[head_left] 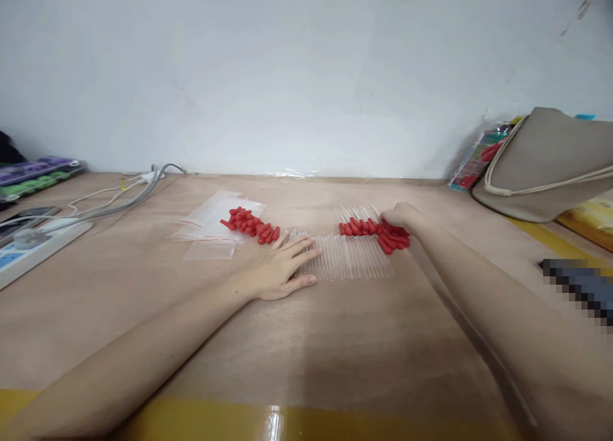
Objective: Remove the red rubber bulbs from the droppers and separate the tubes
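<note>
My left hand [285,269] lies flat with its fingers spread over the left end of a row of thin clear tubes [352,259]. Beside its fingertips is a loose pile of small red rubber bulbs [249,224], partly over some clear plastic bags. My right hand [401,216] is closed, with bent fingers down among more red rubber bulbs [361,226] at the right. Its fingertips are partly hidden, so which bulb is in them is unclear. Behind those bulbs, clear tubes [357,211] point toward the wall.
Flat zip bags [211,217] lie left of the bulbs. A power strip [43,249] with cables and a phone [29,221] are at the far left. On the right are a beige drawstring bag [546,166], a colourful package [479,157] and a blurred dark object [582,288].
</note>
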Demonstrator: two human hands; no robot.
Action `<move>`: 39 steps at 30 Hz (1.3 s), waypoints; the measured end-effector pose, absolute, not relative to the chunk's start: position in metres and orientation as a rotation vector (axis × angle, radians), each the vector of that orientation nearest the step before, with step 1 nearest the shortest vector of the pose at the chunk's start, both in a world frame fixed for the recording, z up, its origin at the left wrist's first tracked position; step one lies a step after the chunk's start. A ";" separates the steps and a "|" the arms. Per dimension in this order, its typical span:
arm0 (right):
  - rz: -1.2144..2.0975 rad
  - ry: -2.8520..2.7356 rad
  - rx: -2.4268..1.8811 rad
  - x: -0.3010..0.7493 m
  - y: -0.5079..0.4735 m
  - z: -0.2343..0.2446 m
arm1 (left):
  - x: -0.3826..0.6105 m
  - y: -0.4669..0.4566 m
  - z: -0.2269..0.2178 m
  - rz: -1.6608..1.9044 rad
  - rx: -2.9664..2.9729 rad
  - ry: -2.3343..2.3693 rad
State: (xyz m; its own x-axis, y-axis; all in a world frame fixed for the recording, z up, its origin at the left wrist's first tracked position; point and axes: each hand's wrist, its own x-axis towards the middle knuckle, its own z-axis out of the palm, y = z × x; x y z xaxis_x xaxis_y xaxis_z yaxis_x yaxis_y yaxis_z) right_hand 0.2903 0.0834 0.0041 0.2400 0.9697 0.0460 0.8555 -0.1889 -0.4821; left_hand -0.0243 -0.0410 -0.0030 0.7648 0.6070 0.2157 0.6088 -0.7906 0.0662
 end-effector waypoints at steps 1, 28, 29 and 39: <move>0.412 -1.641 -2.125 0.291 0.084 0.003 | -0.024 -0.041 -0.003 -0.361 -2.944 -1.008; -0.384 -2.215 -0.805 0.226 -0.069 -0.014 | -0.005 -0.055 0.001 -0.864 -2.483 -0.703; -0.394 -2.222 -0.776 0.223 -0.071 -0.017 | -0.003 -0.056 0.001 -0.861 -2.478 -0.655; -0.318 -2.257 -0.689 0.209 -0.064 -0.021 | 0.007 -0.054 -0.008 -0.888 -2.520 -0.607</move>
State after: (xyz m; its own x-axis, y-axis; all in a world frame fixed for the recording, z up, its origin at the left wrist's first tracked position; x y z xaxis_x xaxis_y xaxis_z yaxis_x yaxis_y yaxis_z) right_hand 0.2093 -0.0637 -0.0205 -0.5803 0.3814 0.7196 0.5652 0.8248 0.0186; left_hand 0.0067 -0.0540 -0.0079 0.7042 0.2644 0.6590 0.5178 -0.8263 -0.2218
